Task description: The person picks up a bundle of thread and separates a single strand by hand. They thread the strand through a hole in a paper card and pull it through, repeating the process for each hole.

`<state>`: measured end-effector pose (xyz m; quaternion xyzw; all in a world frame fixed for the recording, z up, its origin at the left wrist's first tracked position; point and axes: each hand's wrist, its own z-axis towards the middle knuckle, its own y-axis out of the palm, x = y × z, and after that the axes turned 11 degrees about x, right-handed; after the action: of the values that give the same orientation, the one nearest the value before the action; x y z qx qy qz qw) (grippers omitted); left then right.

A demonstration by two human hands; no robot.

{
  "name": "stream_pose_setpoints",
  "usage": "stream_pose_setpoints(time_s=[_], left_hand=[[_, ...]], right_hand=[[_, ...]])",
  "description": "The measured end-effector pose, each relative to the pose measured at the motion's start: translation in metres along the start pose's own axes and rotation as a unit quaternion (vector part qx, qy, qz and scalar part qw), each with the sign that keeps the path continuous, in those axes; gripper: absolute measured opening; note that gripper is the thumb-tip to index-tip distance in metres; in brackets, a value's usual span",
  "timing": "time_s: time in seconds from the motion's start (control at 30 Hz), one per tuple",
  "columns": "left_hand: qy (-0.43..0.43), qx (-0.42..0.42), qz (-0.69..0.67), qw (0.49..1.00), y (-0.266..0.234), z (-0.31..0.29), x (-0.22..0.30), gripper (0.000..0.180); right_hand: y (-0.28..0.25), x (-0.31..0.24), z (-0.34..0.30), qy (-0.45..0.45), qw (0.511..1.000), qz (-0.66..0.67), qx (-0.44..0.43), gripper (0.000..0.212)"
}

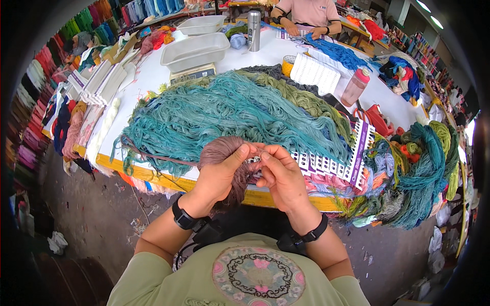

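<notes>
Near the table's front edge, my left hand (pixel 218 177) is closed around a bundle of mauve-brown yarn (pixel 223 151), part of which hangs below the hand. My right hand (pixel 282 176) is beside it with thumb and forefinger pinched at strands of the same yarn; the fingertips of both hands almost meet. Just beyond them a big heap of teal yarn (pixel 214 107) covers the table. Perforated white cards with purple bands (pixel 357 155) lie to the right of my right hand, partly under the yarn.
A grey plastic tray (pixel 196 53) sits on a scale (pixel 193 73). A steel flask (pixel 253 31) and a pink-capped bottle (pixel 356 86) stand on the table. Stacked cards (pixel 104 81) lie left; mixed skeins (pixel 423 163) hang over the right edge. Opposite, a person (pixel 311 15) handles blue yarn (pixel 337 51).
</notes>
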<state>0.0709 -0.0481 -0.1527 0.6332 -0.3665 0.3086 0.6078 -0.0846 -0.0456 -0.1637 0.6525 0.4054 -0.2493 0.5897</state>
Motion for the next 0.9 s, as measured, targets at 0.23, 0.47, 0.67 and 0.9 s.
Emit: stream_pose_setpoints(time_s=[0.23,0.47,0.67,0.9], left_hand=[[0.045,0.011,0.081,0.996,0.007,-0.006,0.000,0.014],[0.010,-0.079,-0.036,0.996,-0.010,-0.005,0.012,0.018],[-0.075,-0.088,-0.027,0.993,-0.054,-0.018,0.053,0.029],[0.032,0.308,-0.167,0.936,-0.280,-0.028,0.125,0.027]], right_hand=[[-0.003,-0.003,0.000,-0.039,0.991,-0.131,0.014,0.017],[-0.031,-0.027,-0.009,0.174,0.977,0.056,-0.109,0.014],[-0.090,-0.038,-0.040,-0.159,0.965,-0.185,0.094,0.016],[-0.303,-0.137,-0.127,-0.236,0.910,0.169,0.298,0.015]])
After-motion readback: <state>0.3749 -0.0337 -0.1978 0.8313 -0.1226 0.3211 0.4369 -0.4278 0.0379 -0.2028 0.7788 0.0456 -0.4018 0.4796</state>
